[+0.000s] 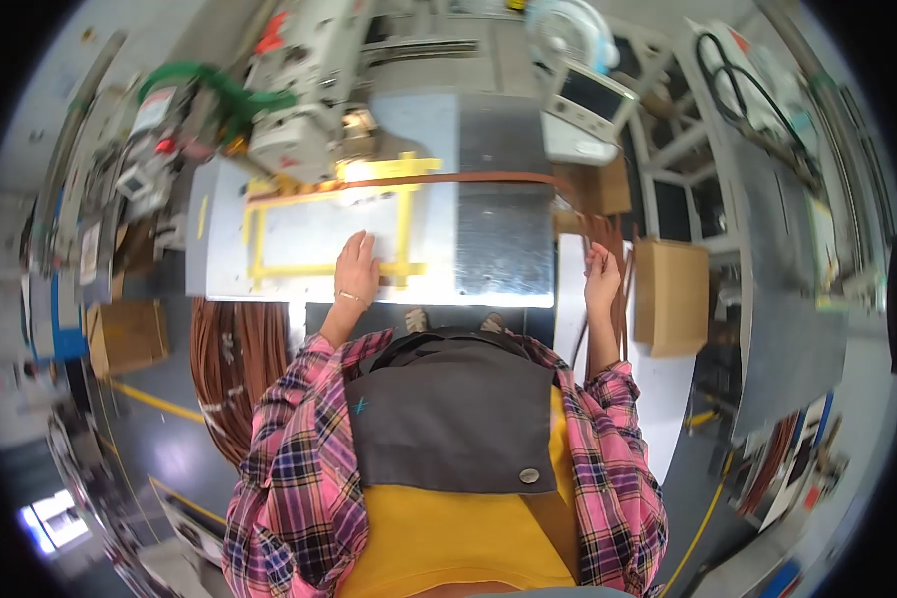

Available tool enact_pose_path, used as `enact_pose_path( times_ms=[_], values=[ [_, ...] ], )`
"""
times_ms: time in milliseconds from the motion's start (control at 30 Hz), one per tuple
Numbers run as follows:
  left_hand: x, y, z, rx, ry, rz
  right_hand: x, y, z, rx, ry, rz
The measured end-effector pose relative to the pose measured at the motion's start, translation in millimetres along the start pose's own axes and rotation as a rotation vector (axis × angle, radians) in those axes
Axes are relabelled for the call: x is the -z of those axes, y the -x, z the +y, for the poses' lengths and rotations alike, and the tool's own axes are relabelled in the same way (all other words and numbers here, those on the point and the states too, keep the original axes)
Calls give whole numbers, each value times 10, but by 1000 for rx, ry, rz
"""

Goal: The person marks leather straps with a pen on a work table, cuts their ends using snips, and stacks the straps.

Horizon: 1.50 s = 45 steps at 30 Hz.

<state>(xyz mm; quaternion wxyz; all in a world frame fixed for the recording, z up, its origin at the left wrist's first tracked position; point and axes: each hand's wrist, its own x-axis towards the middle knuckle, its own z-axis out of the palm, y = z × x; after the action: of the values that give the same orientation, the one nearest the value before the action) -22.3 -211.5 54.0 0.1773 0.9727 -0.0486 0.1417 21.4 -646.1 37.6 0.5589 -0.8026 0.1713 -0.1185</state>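
We can read no text, label, brand or number; the dark apron [448,441] bears a teal star-like mark [359,407].

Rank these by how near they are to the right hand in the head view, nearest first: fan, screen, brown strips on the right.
From the right hand:
1. Brown strips, right beside it
2. Screen, ahead
3. Fan, beyond the screen

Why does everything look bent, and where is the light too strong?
Head view: probably a wide lens, curving the outer scene inside black corners; a harsh glow beside the machine; glare on the metal tabletop's front edge; the window washed out.
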Motion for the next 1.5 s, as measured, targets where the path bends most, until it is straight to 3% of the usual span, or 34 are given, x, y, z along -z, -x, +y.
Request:
enact_pose_path(
  times_ms=[133,200,367,533,667,867,900,1133,1233,1333,1500],
  values=[
    [51,140,-376,127,-169,-55,-713,66,-596,244,-17,-318],
    [98,177,-575,158,-240,-210,-1125,185,-801,286,33,-484],
    [50,157,-839,196,-251,-167,-1904,404,-1061,455,88,-737],
    [4,63,-921,218,-260,-145,-2411,344,-1117,531,234,-715],
    [70,-76,-1055,267,-251,-167,-2810,211,-1146,439,333,-640],
    [187,-90,-1445,92,-179,-155,-3487,304,-1444,577,498,-487],
    [-109,-196,-1163,54,-160,-160,-3347,49,-1229,625,535,-450],
    [-200,-327,-1096,17,-76,-168,-3543,-176,-1264,643,717,-446],
    [-120,-326,-1206,8,-53,-171,-3577,-162,-1348,681,690,-468],
    [-116,-334,-1253,10,-37,-168,-3497,-122,-1331,557,622,-597],
    [-248,-407,-1201,10,4,-138,-3342,-201,-1159,699,613,-557]
  ],
)
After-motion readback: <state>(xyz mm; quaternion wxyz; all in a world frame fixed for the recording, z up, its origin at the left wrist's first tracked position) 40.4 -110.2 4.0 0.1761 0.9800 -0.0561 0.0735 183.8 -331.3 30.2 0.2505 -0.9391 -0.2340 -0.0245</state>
